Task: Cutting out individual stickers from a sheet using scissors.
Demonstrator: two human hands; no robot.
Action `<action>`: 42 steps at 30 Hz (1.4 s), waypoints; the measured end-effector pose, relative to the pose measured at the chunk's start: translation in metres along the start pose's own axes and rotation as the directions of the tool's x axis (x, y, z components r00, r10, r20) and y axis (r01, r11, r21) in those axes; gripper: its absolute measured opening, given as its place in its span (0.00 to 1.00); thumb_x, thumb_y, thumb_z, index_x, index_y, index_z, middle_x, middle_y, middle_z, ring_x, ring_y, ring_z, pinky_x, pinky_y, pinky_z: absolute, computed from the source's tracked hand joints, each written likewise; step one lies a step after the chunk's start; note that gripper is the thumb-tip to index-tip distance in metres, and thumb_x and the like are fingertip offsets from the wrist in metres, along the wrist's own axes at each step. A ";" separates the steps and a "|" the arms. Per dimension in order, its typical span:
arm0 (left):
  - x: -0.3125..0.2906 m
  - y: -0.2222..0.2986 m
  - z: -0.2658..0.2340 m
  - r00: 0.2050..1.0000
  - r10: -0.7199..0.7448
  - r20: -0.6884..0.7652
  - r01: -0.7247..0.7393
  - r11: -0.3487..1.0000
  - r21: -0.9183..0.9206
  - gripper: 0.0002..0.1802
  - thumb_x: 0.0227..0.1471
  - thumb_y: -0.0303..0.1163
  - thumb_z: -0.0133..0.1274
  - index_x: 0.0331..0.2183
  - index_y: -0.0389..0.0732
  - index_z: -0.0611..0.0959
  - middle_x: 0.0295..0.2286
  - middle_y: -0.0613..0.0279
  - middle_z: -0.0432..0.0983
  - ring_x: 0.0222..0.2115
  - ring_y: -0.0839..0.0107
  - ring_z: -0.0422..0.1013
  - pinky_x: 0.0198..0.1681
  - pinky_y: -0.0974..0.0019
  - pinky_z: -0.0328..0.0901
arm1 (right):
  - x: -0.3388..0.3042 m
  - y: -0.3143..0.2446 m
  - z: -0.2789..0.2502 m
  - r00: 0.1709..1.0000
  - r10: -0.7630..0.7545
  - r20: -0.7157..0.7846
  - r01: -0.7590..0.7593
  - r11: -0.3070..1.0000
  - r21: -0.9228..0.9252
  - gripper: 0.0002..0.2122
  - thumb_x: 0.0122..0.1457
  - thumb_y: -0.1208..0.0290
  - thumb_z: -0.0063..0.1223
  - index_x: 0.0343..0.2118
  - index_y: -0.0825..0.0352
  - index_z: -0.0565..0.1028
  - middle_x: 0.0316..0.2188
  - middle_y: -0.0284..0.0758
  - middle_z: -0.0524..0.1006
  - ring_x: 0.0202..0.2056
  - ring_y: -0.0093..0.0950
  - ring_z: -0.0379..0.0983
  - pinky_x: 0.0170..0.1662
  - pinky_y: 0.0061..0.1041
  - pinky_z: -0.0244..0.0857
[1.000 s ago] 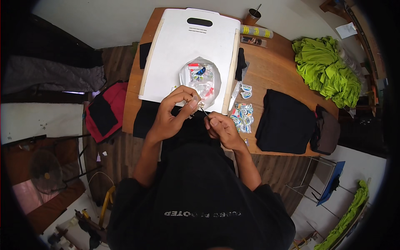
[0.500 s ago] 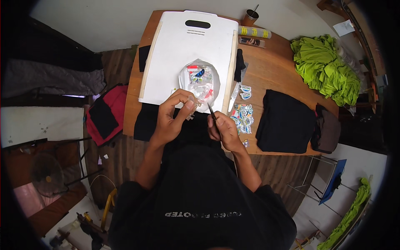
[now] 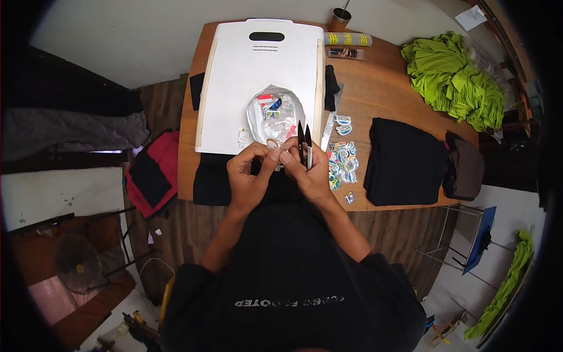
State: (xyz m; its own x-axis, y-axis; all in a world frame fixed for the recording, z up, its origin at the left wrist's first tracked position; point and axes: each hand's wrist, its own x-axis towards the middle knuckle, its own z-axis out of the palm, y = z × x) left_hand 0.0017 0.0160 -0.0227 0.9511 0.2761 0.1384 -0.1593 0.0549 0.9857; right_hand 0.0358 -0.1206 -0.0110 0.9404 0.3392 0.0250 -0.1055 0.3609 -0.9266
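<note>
My left hand [image 3: 249, 176] is closed in a pinch on a small pale round piece [image 3: 272, 143], too small to name. Against it, the fingertips of my right hand [image 3: 311, 175] press together at the same piece. Tucked in the right hand is a pair of small black scissors [image 3: 304, 141], its two pointed blades upward and slightly apart. Just beyond both hands, a white plastic bag [image 3: 253, 117] lies spread round on a white board [image 3: 231, 88], with clear, red and blue scraps inside. My fingers hide part of what they pinch.
Right of the board lie colourful cut-out stickers [image 3: 345, 158] and a clear ruler [image 3: 328, 134]. Folded black cloth [image 3: 404, 161] is farther right, with green fabric [image 3: 451, 82] piled behind. A brown cup [image 3: 340, 20] and a rolled tube [image 3: 349, 39] stand and lie at the back.
My right hand has come up and left to meet the left fingertips. The scissors now point upward with both blades showing. The view has shifted slightly.
</note>
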 end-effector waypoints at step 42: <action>-0.003 0.009 0.010 0.974 -0.226 -0.008 0.202 0.884 -0.421 0.04 0.56 0.25 0.54 0.32 0.33 0.79 0.28 0.62 0.78 0.29 0.80 0.72 0.37 0.76 0.66 | -0.010 0.005 -0.022 0.951 0.150 0.271 -0.180 0.980 0.089 0.16 0.69 0.59 0.31 0.44 0.67 0.66 0.20 0.25 0.58 0.20 0.15 0.51 0.24 0.16 0.48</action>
State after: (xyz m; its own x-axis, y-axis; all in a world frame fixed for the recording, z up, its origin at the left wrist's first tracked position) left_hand 0.0003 0.0065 -0.0135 0.9603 0.2645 -0.0888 -0.0605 0.5082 0.8591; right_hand 0.0326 -0.1413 -0.0239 0.7909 0.6118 -0.0135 -0.3012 0.3700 -0.8788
